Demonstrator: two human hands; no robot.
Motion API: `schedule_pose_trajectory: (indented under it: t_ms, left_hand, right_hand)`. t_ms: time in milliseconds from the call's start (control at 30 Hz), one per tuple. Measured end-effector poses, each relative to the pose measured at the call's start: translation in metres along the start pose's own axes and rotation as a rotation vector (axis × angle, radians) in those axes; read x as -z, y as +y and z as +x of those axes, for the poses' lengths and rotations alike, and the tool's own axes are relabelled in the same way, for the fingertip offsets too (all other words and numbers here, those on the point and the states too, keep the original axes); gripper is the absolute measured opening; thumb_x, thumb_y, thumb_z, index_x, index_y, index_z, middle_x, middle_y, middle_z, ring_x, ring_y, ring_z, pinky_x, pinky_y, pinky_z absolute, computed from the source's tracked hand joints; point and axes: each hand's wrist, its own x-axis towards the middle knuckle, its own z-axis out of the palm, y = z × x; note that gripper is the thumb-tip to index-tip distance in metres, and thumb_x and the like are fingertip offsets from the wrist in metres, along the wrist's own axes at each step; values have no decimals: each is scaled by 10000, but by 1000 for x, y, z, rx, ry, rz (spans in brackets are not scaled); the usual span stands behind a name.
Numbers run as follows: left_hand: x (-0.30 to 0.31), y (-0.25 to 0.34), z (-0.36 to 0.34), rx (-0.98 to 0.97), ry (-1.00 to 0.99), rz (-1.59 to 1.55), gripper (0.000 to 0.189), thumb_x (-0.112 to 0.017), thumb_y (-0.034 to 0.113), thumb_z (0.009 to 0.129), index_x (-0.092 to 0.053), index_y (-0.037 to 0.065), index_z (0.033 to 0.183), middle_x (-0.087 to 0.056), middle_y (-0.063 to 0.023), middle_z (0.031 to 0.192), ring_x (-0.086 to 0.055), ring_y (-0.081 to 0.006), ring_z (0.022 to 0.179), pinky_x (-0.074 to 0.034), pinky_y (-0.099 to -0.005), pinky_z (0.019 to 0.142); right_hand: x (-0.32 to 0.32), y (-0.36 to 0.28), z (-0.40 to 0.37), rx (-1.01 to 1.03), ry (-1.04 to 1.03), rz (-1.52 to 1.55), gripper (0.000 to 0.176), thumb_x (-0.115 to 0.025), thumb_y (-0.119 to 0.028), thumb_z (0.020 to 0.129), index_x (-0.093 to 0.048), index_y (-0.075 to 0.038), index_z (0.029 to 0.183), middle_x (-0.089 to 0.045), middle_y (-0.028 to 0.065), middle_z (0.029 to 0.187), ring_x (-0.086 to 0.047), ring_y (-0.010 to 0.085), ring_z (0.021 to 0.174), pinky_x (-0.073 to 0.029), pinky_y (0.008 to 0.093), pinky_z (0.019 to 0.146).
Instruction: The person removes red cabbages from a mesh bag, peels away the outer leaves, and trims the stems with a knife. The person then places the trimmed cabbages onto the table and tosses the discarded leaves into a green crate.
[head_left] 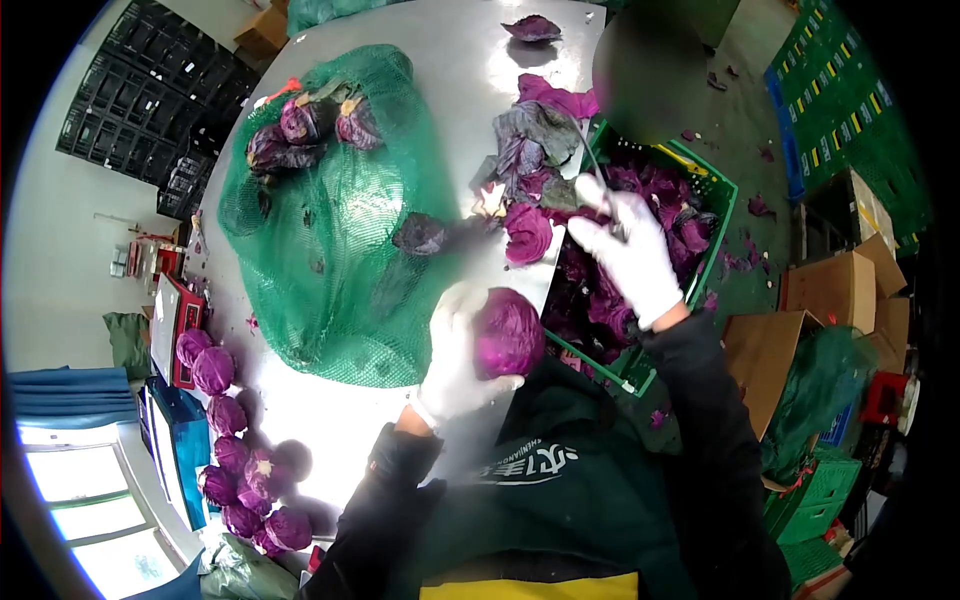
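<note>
My left hand [456, 352], in a white glove, holds a round purple cabbage [510, 334] over the near edge of the metal table [300, 420]. To the right, my right hand [628, 242], also gloved, is closed on the handle of a knife [592, 152], its blade pointing away from me. Under that hand, a green crate [728, 208] holds many purple leaves. Loose outer leaves [528, 232] lie on the table beside the crate. Left of them is a green mesh bag [330, 250] with several cabbages [300, 122] in it or under its mesh.
Several trimmed cabbages [232, 455] line the table's left side, near a red scale [176, 325] and a blue box [178, 450]. Cardboard boxes [828, 290] and stacked green crates [840, 110] stand at the right. Leaf scraps [742, 258] litter the floor.
</note>
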Motion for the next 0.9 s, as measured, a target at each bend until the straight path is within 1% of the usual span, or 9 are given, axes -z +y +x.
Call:
schedule_pose_trajectory:
  t_ms: [67, 233, 267, 333, 400, 467, 567, 667, 900]
  left_hand:
    - [4, 18, -10, 83, 33, 85, 1148, -916, 203, 551, -258, 8, 1471, -270, -218, 1451, -332, -351, 1348, -266, -461, 1156]
    - [-6, 44, -30, 245, 207, -74, 1021, -811, 112, 728, -188, 81, 1537, -377, -181, 1428, -410, -282, 1305, -350, -435, 1113]
    - [-12, 63, -25, 559, 323, -918, 1008, -774, 13, 720, -167, 49, 1525, -345, -184, 1451, -329, -308, 1389, -345, -441, 1115]
    - [-8, 27, -35, 650, 397, -780, 924, -734, -23, 750, -221, 59, 1513, -370, -140, 1444, -387, -242, 1343, -377, -404, 1096]
    - [4, 2, -42, 599, 419, -1285, 790, -707, 70, 787, -328, 69, 1480, -429, -125, 1416, -431, -273, 1311, -376, -431, 1104]
    - [12, -8, -59, 454, 367, -1752, 808, -732, 187, 812, -308, 84, 1492, -426, -152, 1453, -428, -318, 1351, -380, -525, 1118]
    - [8, -21, -81, 474, 453, -1487, 786, -729, 305, 835, -342, 101, 1488, -373, -179, 1500, -391, -379, 1365, -342, -602, 1118]
    - [14, -28, -71, 356, 144, -2140, 706, -662, 364, 892, -367, 117, 1485, -347, -191, 1519, -368, -471, 1344, -356, -623, 1095]
    - [4, -32, -76, -114, 161, -2732, 616, -423, 418, 1021, -240, 135, 1536, -420, -335, 1372, -555, -404, 1131, -581, -359, 792]
  right_hand:
    - [-11, -1, -29, -372, -285, 527, 188, -720, -115, 861, -659, -44, 1024, -659, 46, 1078, -590, 106, 960, -476, 280, 847]
    - [-72, -12, -89, -438, -409, 584, 341, -686, -167, 930, -657, -58, 1252, -495, -25, 1035, -466, 20, 690, -411, 170, 589]
    - [-80, -16, -91, -464, -440, 616, 338, -676, -170, 934, -653, -57, 1252, -538, -13, 1057, -504, 43, 758, -436, 197, 660]
    - [-81, -19, -82, -617, -540, 720, 332, -656, -174, 942, -646, -53, 1251, -623, 10, 1103, -580, 88, 896, -486, 249, 801]
    - [-89, 4, -76, -833, -594, 723, 329, -627, -174, 960, -632, -64, 1270, -664, 18, 1127, -624, 102, 907, -525, 273, 821]
    - [-111, 56, -82, -684, -379, 817, 327, -606, -268, 986, -638, -55, 1231, -666, -8, 1033, -554, 52, 619, -431, 214, 553]
    - [-77, 48, -54, -581, -281, 569, 402, -560, -425, 992, -629, -105, 1226, -674, -17, 1025, -593, 60, 726, -454, 237, 582]
    - [-63, 28, -31, -600, -121, 349, 337, -546, -385, 1003, -649, -116, 1178, -656, -33, 975, -562, 49, 748, -436, 226, 577]
    - [-97, 21, -49, -392, -419, 295, 296, -561, -308, 1011, -677, -73, 1150, -617, -43, 862, -500, 11, 616, -350, 174, 489]
